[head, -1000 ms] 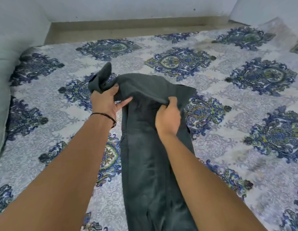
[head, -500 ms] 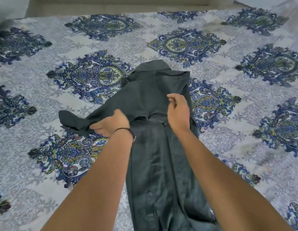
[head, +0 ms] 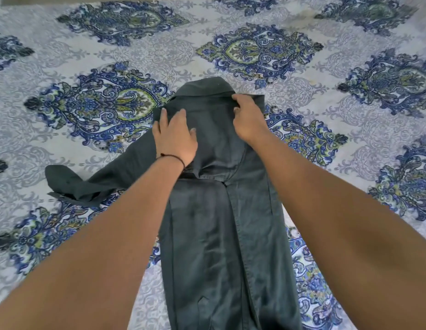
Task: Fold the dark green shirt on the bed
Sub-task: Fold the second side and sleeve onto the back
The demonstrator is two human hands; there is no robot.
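The dark green shirt [head: 221,234] lies lengthwise on the bed [head: 64,55], collar at the far end, its body folded into a narrow strip running toward me. One sleeve [head: 88,182] trails out to the left across the sheet. My left hand [head: 175,136] lies flat with straight fingers on the shirt's upper left shoulder area. My right hand [head: 247,117] is at the upper right by the collar, its fingers curled over the fabric edge there.
The patterned blue, green and white bedsheet [head: 350,115] spreads around the shirt on all sides. A strip of wall or ledge shows at the top edge.
My left hand let go of the sleeve, which now lies out to the left, and moved up onto the shoulder. My right hand shifted farther up to the collar edge.
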